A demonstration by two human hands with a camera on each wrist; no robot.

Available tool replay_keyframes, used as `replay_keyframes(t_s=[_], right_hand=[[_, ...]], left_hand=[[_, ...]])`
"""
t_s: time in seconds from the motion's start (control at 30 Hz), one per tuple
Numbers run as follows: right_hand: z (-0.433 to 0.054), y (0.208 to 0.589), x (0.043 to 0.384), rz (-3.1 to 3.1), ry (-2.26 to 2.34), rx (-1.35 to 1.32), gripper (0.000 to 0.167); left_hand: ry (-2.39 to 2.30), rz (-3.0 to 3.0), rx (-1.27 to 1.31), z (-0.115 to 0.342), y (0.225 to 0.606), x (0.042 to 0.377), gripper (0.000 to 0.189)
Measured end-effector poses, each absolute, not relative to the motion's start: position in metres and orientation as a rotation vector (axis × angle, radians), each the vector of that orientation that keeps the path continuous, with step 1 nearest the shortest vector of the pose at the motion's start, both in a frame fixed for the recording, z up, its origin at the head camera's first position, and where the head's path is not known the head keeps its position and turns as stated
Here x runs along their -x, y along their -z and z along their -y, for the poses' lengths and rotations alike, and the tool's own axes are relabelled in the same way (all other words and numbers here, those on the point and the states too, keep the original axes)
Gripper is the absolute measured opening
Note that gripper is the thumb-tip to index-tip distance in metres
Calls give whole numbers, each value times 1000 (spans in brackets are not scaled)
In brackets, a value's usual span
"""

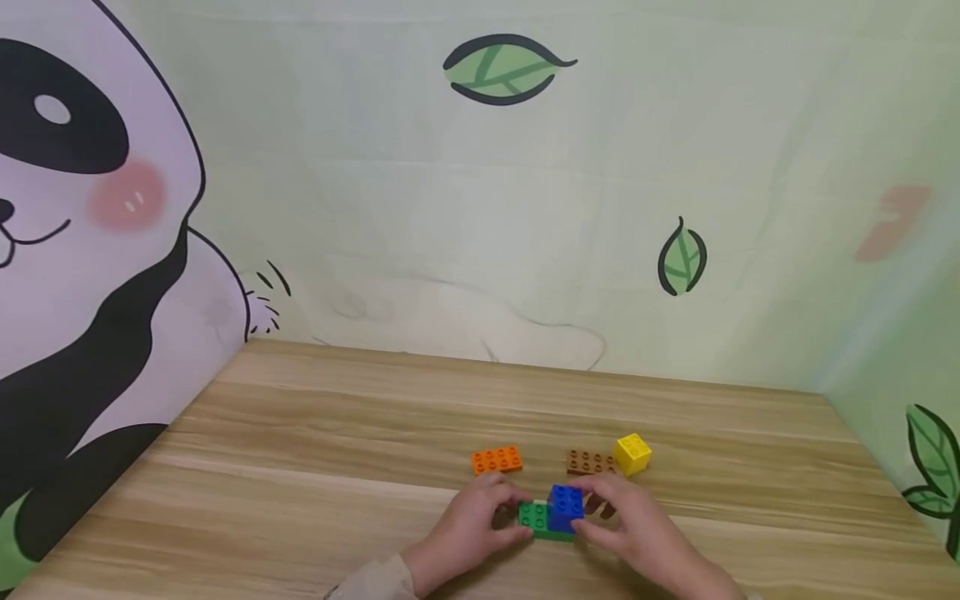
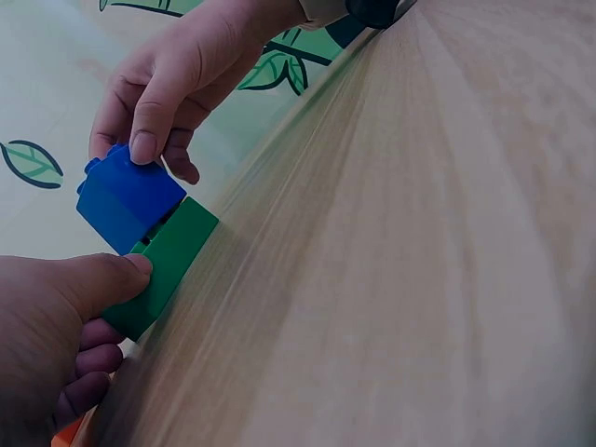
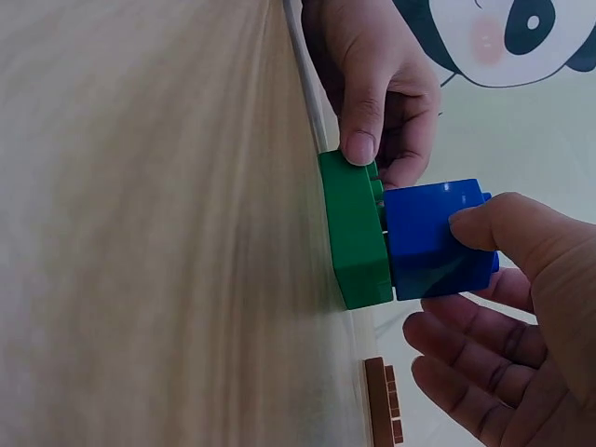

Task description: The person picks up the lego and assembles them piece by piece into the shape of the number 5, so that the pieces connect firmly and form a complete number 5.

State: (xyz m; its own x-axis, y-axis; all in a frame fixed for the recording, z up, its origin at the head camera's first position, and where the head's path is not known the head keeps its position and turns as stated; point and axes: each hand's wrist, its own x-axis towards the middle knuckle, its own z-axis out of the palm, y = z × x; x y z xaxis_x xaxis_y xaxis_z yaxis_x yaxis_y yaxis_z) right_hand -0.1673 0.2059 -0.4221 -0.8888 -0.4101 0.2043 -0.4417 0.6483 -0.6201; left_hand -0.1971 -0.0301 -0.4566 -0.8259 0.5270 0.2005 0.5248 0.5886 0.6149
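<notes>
A green toy brick [image 1: 533, 517] lies lengthwise on the table, held at its left end between the thumb and fingers of my left hand [image 1: 472, 518]. My right hand [image 1: 636, 523] pinches a blue brick [image 1: 566, 508] over the green brick's right end. In the right wrist view a narrow gap shows between the blue brick [image 3: 438, 240] and the green brick [image 3: 358, 233], with green studs visible in it. The left wrist view shows the blue brick [image 2: 130, 197] slightly tilted against the green one [image 2: 168, 270].
Behind the hands, an orange brick [image 1: 497, 460] lies to the left. A brown brick [image 1: 591, 462] lies to the right, beside a taller yellow brick [image 1: 633, 453]. The wooden table [image 1: 360, 400] meets a panda-and-leaf printed backdrop [image 1: 360, 208] at its far edge.
</notes>
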Motion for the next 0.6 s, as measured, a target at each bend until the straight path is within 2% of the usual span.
replay_keyframes(t_s=[0.6], right_hand=[[-199, 424, 165, 2793, -1038, -690, 39]], left_hand=[[-1072, -2822, -951, 30, 459, 198, 32]])
